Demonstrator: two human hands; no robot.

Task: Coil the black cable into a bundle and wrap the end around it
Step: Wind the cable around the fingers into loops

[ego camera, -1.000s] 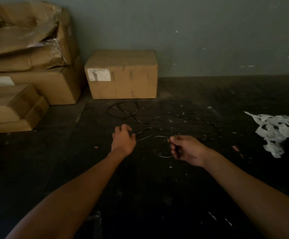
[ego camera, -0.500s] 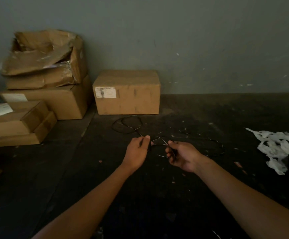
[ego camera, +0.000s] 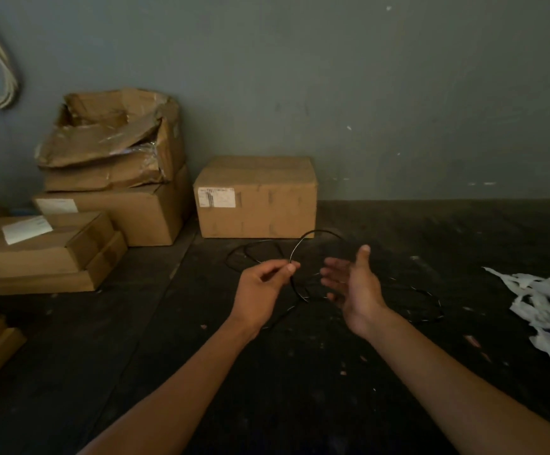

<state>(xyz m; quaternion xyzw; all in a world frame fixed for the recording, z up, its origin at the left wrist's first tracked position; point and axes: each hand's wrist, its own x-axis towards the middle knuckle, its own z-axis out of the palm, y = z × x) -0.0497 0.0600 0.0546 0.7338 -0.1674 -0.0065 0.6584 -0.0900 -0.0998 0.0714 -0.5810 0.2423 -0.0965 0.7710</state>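
Note:
A thin black cable arcs up in front of me as a loop and trails over the dark floor to the left and right. My left hand pinches the cable between thumb and fingers where the loop crosses. My right hand is held beside it, palm turned left and fingers spread. The loop's far side passes behind that thumb; I cannot tell whether the hand touches the cable. More slack lies on the floor right of my right wrist.
A closed cardboard box stands against the grey wall just behind the cable. A stack of cardboard boxes fills the left side. Torn white paper lies on the floor at the right. A pale cord hangs on the wall, upper left.
The camera tilted up. Both hands rose from the floor with the cable, a larger loop now arcs above them, and my right hand went from closed on the cable to fingers spread.

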